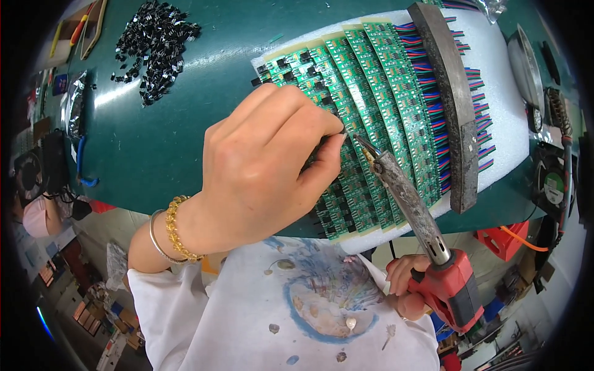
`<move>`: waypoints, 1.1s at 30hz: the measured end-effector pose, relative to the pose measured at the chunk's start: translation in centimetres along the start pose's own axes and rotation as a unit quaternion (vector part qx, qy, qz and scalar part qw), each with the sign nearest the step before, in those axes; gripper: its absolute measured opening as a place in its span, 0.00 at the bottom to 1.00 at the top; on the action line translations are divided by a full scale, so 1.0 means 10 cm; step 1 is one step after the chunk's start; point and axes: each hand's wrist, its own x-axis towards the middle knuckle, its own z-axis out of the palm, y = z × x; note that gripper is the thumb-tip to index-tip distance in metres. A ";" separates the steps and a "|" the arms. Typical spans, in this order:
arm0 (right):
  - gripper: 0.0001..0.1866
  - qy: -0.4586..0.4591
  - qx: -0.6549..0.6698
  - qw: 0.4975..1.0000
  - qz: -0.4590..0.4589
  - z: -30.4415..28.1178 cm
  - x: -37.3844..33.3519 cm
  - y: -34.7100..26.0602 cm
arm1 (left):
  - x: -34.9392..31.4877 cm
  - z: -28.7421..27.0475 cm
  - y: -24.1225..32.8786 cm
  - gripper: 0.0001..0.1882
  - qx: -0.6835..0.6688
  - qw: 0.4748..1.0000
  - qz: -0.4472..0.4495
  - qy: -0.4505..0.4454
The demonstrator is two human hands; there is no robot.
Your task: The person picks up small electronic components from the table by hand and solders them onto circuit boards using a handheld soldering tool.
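Observation:
My left hand [266, 164], with a gold bracelet and a silver bangle at its wrist, is over the left part of the green circuit boards [387, 86]. Its thumb and forefinger are pinched on a small dark component, mostly hidden by the fingers. My right hand [407, 278] grips the red and black handle of a soldering gun [408, 201]. The gun's metal barrel slants up and left, its tip close to the pinched fingertips, over the boards. Black components [328, 101] stand along the boards' left columns. Whether the tip touches a board I cannot tell.
A heavy grey metal bar [447, 99] lies across red, blue and black wires [427, 93] on white foam [504, 145]. Loose black components [154, 46] lie heaped at the far left of the green table [148, 148]. A fan [552, 188] stands at the right edge.

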 end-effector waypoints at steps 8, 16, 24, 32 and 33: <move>0.06 0.040 0.012 0.999 0.002 0.04 -0.11 0.19 | 0.01 -0.02 0.00 0.10 0.001 1.000 0.000 -0.008; 0.10 0.014 0.048 0.987 0.153 -0.05 -0.14 0.25 | 0.02 -0.03 0.02 0.10 0.003 1.000 -0.011 -0.009; 0.19 0.082 0.063 0.953 -0.285 0.17 0.10 0.59 | 0.01 -0.05 0.01 0.10 0.000 1.000 -0.017 -0.010; 0.39 0.198 0.125 0.883 -0.407 0.38 0.24 0.52 | 0.00 -0.01 0.02 0.09 0.005 1.000 -0.006 0.004; 0.39 0.198 0.133 0.882 -0.407 0.40 0.26 0.50 | 0.00 0.01 0.01 0.09 0.000 1.000 0.002 0.011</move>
